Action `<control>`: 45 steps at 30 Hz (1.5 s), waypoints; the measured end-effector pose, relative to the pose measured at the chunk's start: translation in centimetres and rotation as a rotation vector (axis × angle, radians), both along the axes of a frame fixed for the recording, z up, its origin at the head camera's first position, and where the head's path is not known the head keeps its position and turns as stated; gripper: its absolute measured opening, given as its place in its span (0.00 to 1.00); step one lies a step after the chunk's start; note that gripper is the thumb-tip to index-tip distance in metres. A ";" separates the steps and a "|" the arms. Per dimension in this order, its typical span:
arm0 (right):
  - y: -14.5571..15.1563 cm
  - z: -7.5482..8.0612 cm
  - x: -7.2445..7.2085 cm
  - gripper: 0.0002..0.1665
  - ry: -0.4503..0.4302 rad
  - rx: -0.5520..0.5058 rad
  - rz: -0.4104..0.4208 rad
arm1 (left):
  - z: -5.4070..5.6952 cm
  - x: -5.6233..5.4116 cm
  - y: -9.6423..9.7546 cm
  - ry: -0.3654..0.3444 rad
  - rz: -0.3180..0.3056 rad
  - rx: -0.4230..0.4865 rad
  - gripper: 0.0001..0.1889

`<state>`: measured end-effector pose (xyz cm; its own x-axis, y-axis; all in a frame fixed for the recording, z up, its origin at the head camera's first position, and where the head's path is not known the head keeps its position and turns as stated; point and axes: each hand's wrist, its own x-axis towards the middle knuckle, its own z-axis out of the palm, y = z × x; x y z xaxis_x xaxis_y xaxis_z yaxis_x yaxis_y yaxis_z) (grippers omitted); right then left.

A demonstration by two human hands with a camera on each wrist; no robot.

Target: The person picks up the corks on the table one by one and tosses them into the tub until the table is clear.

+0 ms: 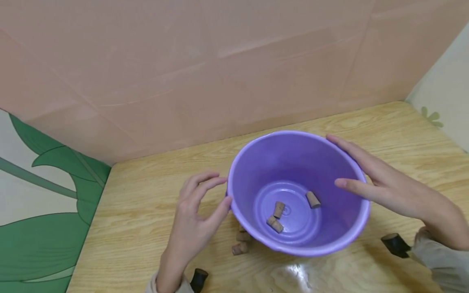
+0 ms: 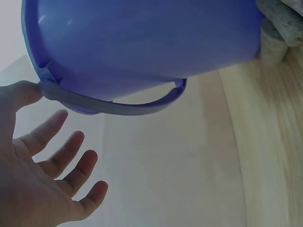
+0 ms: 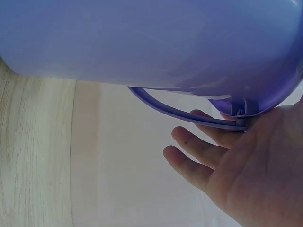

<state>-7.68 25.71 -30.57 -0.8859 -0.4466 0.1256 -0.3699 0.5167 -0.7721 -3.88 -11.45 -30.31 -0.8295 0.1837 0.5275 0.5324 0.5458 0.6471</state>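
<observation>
reaching in from both sides, the person's hands are at a purple bucket that's upright above the wooden table, a bit right of centre. can't tell if its base is touching the wood.

left hand is spread wide, thumb against the bucket by the end of the handle, the other fingers fanned out and softly bent. no real grip there. right hand has more of a hold: thumb hooked over the rim to the inside, fingers stretched along the outside, so the wall is pinched between them. both forearms come up from the near edge, angled inward.

counting stuff: one bucket, one handle, three corks on the bucket floor. two of those touch, the third sits apart toward the right. more corks are outside at the bucket's left, at least three, but the bucket hides some so no full count. also two sleeves, with a dark stubby thing by each.
</observation>
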 end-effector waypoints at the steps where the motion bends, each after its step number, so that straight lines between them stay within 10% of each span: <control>1: 0.0 0.0 0.0 0.50 0.000 0.001 -0.001 | -0.1 0.0 -0.1 0.004 0.002 -0.002 0.19; 45: -0.2 0.3 0.1 0.50 -0.008 -0.004 0.003 | -5.2 1.8 -2.3 -0.176 0.055 -0.105 0.19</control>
